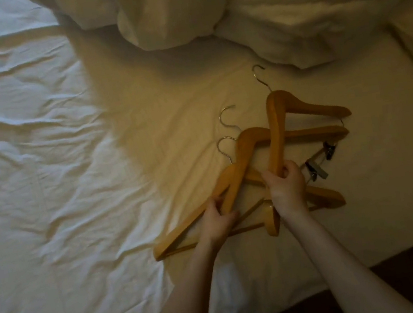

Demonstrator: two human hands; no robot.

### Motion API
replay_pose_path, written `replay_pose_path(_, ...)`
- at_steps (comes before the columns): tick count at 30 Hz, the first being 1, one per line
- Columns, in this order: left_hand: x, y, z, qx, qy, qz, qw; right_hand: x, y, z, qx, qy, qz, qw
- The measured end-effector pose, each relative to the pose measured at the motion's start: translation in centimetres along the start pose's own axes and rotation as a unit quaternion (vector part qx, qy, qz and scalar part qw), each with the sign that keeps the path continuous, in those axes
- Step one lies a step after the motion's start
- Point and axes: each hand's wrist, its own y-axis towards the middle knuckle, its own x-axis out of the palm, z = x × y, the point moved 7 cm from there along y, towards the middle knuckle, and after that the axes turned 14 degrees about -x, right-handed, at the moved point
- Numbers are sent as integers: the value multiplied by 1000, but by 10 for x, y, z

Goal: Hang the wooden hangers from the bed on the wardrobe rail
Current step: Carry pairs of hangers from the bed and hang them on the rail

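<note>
Both forearms enter from the bottom edge. I see the left hand [216, 219] closed on the arm of one hanger [244, 161] and the right hand [285, 184] closed on the arm end of the top hanger [279, 117]. Three hangers lie overlapped on the bed [68, 178], hooks pointing away. Pillows [230, 3] lie beyond them.
</note>
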Motion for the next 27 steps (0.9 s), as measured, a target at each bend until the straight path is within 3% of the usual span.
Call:
replay_pose_path(3, 5, 0, 0, -1, 67, 39, 997, -17, -8, 15, 12, 4, -8, 1000)
replay_pose_path(7, 8, -17, 4, 36, 80, 82, 993, -35, -20, 32, 23, 5, -19, 1000)
replay_pose_path(16, 20, -74, 15, 74, -76, 62, 992, -48, -37, 22, 0, 37, -33, 999)
replay_pose_path(18, 24, -82, 20, 50, -103, 29, 993, -52, -39, 18, -3, 50, -31, 998)
replay_pose_path(23, 53, -106, 43, 4, -99, -194, 976, -65, -41, 2, -20, 65, -25, 997)
replay_pose_path(27, 55, -120, 33, -35, -181, -189, 964, -77, -49, -10, -31, 77, -25, 996)
